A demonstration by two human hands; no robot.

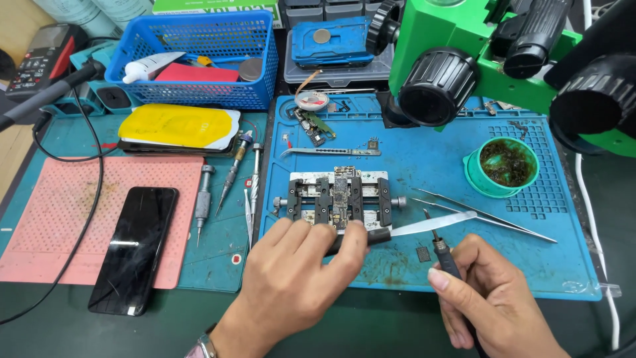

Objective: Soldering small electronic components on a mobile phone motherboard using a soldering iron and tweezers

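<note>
Two hands' fingers clamped: left hand (291, 278) on blade tool (404, 229) at board clamp's (338, 197) near edge, right hand (493, 298) on soldering iron (445, 255).

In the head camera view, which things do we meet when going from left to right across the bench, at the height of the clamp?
Pink mat → black phone → screwdrivers → clamp with circuit board → tweezers → green cup. In front, the left hand holds a blade tool, and the right hand holds a thin pen-like tool.
</note>
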